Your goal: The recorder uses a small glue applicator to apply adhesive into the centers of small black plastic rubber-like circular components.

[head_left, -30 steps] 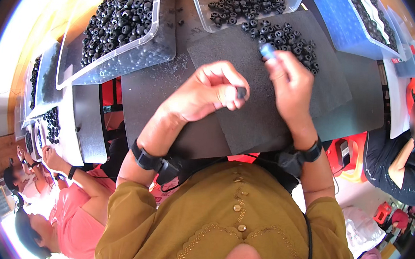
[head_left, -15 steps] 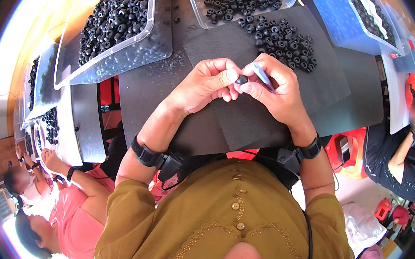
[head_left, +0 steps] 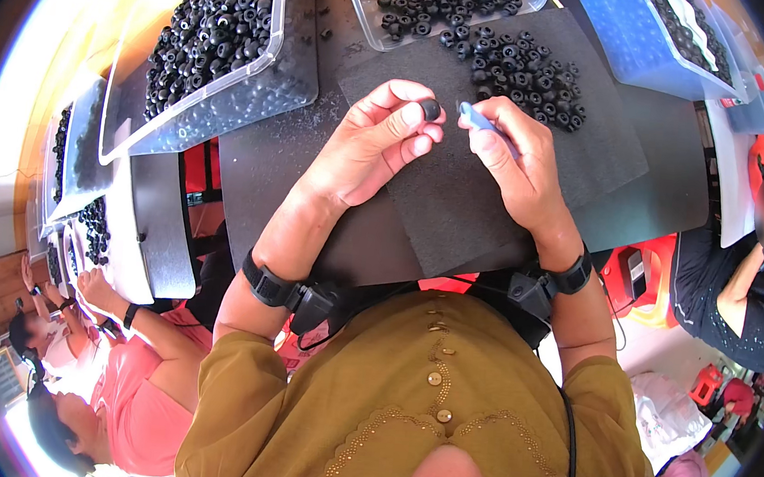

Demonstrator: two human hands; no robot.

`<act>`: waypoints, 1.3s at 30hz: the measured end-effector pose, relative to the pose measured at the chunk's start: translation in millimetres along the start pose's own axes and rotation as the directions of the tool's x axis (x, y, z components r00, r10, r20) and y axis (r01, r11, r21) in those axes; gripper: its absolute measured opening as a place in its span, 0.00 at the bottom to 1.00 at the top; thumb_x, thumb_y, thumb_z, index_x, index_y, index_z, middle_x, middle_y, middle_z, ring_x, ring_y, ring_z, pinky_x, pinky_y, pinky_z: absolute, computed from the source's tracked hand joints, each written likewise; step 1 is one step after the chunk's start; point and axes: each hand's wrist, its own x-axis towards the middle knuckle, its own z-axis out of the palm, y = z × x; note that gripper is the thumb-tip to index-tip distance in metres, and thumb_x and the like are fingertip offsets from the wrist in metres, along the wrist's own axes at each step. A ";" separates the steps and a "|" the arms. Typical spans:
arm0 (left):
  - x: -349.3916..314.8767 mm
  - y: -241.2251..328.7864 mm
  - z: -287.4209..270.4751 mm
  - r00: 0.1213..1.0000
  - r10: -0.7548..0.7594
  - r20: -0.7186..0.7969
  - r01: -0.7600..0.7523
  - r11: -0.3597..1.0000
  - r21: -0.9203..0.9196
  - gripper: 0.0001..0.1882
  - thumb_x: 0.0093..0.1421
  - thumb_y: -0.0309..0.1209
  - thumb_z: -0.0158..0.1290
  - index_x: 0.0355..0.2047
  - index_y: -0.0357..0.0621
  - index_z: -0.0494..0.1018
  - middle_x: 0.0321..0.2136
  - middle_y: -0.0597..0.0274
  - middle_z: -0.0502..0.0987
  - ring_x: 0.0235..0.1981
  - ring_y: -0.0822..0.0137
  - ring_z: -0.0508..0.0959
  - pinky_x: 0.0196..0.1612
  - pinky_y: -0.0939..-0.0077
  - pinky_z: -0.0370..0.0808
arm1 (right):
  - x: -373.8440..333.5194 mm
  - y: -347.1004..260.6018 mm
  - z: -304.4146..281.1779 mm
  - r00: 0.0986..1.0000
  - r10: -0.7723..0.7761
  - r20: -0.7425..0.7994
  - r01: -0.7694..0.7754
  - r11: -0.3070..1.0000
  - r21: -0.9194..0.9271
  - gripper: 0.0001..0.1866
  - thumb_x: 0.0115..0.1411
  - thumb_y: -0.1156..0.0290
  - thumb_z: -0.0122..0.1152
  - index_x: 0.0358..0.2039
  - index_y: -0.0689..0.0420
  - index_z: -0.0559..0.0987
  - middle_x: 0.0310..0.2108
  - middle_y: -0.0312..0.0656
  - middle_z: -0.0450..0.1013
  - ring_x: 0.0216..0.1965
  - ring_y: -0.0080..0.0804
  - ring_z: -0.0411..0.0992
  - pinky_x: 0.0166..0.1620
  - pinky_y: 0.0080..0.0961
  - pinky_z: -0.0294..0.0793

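Between thumb and fingers, my left hand (head_left: 381, 135) pinches a small round black part (head_left: 430, 110). My right hand (head_left: 519, 155) is closed on a slim light-blue tool (head_left: 476, 119), whose tip points toward the black part with a small gap between them. Most of the tool's body is hidden by my fingers. Both hands are above a dark mat (head_left: 455, 217). Just beyond my right hand lies a loose pile of black ring-like parts (head_left: 529, 80), many showing a hole.
A clear bin (head_left: 279, 69) heaped with black parts stands at the left. Another clear bin (head_left: 363, 22) with similar parts is at the far middle, and a blue-tinted bin (head_left: 625, 56) at the far right. Co-workers sit left, one in a pink top (head_left: 149, 408), and right.
My hands have moved apart. The blue tool has come away from the black part, and the part is turned upward in my left fingers.
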 end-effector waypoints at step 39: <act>-4.7 -6.2 4.3 0.998 0.024 0.062 -0.041 0.955 0.292 0.06 0.64 0.27 0.55 0.39 0.40 0.75 0.33 0.65 0.78 0.33 0.78 0.76 0.39 0.83 0.74 | 4.4 -11.5 0.9 0.994 0.039 0.103 -0.032 0.997 -0.067 0.13 0.55 0.64 0.69 0.30 0.59 0.77 0.17 0.28 0.65 0.21 0.13 0.59 0.25 0.16 0.57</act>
